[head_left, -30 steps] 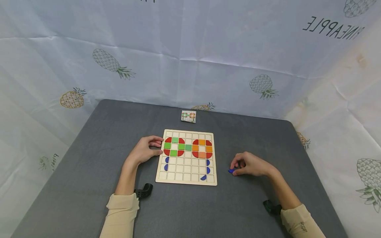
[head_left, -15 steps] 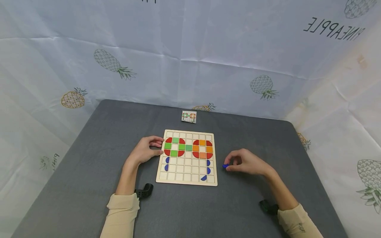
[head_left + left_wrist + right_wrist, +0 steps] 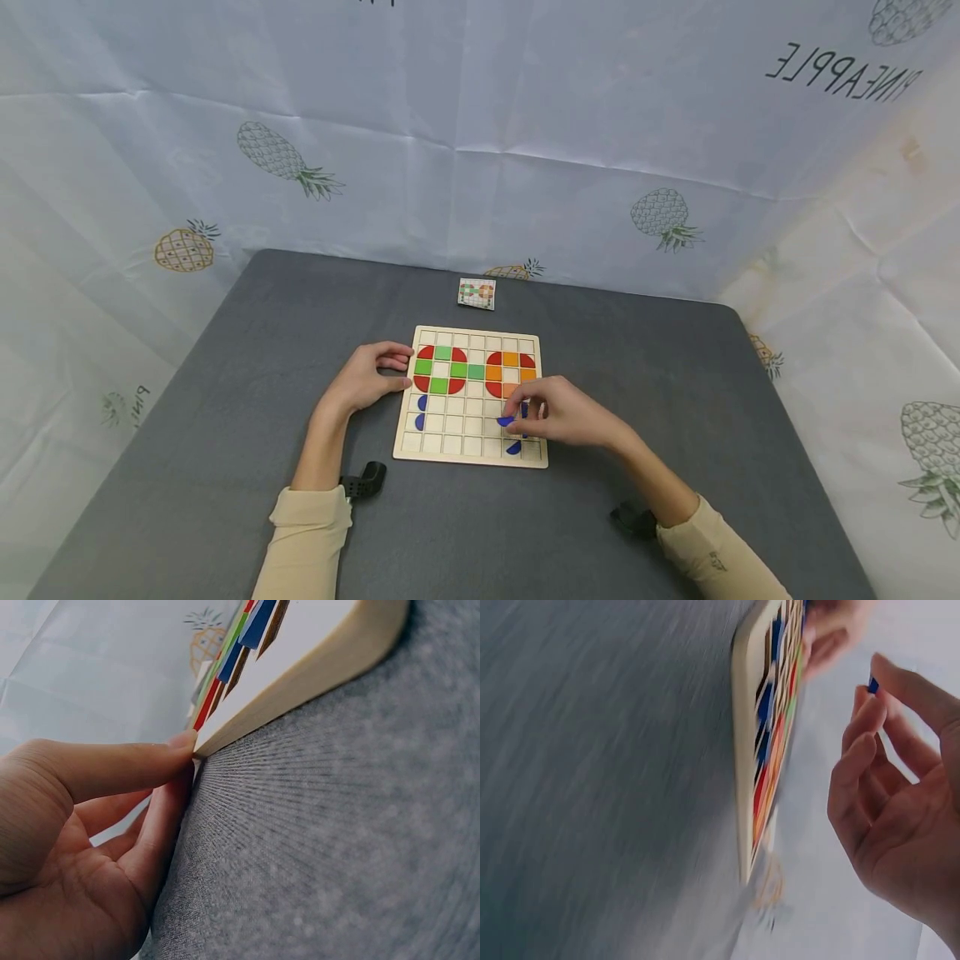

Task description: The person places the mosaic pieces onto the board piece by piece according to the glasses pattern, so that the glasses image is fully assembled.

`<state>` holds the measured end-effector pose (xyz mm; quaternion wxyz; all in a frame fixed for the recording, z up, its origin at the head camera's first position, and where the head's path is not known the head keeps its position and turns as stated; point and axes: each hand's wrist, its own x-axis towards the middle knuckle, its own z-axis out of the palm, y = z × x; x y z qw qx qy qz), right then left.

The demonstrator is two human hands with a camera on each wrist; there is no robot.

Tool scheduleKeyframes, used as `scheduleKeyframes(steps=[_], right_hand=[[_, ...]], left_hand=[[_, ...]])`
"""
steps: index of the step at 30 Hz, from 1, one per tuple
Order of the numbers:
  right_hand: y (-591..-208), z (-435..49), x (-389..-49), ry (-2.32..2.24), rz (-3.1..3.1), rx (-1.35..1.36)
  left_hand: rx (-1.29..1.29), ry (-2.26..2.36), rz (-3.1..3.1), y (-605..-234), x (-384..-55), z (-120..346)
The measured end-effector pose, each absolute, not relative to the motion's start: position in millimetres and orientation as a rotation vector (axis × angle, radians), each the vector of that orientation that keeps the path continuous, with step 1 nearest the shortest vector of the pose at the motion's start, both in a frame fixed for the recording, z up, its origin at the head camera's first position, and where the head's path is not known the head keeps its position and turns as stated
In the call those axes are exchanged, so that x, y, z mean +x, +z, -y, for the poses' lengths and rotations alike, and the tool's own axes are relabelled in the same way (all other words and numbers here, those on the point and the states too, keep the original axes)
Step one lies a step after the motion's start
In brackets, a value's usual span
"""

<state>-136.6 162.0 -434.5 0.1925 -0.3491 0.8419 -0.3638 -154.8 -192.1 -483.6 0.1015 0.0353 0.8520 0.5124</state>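
A square wooden grid board (image 3: 453, 433) lies on the table with red, green and orange pieces inlaid across its upper rows. Blue half-round pieces sit lower down, such as one blue piece (image 3: 422, 403) on the left side. My left hand (image 3: 360, 379) rests at the board's left edge, thumb and fingertips against the rim (image 3: 300, 694). Over the board's lower right, my right hand (image 3: 566, 412) pinches a blue half-round piece (image 3: 506, 422) between thumb and fingertips. In the right wrist view that blue piece (image 3: 873, 685) is held above the board. The hand hides some blue pieces beneath it.
A small pattern card (image 3: 476, 293) lies behind the board near the back edge of the dark grey table (image 3: 315, 292). A pale cloth printed with pineapples (image 3: 450, 108) hangs around the table. Each wrist wears a black strap device, such as the left one (image 3: 364, 481).
My right hand has carried the blue half-round piece leftward from the table at the right to over the board. The left hand stays at the board's edge.
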Motion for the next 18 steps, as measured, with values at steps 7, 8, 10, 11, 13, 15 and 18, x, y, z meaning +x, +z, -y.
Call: scheduleKeyframes(steps=[7,8,10,11,13,15,18], right_hand=[[-442,-125,-134,-1.119,-2.305,-0.961],[-444,-120,-133,-1.137,-2.294,-0.943],[-447,-111,-132,-1.159,-2.274,-0.908],[-447,-107,-132,-1.164,-2.264,-0.89],[-450,-98,-130,-1.165,-2.259,-0.866],[-453,-90,-128,-1.146,-2.267,-0.847],[-457,-79,-126,-1.098,-2.308,-0.845]], left_hand=[[0.099,1.515,-2.508,-484,-156,191],[0.097,1.517,-2.506,-484,-156,190],[0.094,1.516,-2.508,-484,-156,190],[0.093,1.515,-2.51,-483,-156,190],[0.093,1.515,-2.516,-483,-156,190],[0.094,1.512,-2.523,-483,-155,190],[0.103,1.513,-2.525,-482,-155,191]])
